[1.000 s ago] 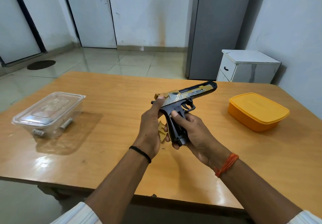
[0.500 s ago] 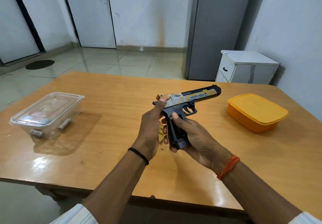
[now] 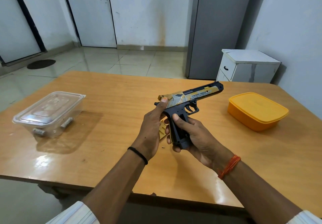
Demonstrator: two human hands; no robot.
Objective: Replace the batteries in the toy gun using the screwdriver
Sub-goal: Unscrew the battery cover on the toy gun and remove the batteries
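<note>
toy gun in both hands, barrel pointing up-right, away

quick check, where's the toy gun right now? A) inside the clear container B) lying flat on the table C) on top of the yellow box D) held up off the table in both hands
D: the toy gun is clear of the table, with the right hand wrapped round the grip and the left hand at the rear of the slide.

White striped sleeves, a black wristband left, an orange thread bracelet right.
</note>
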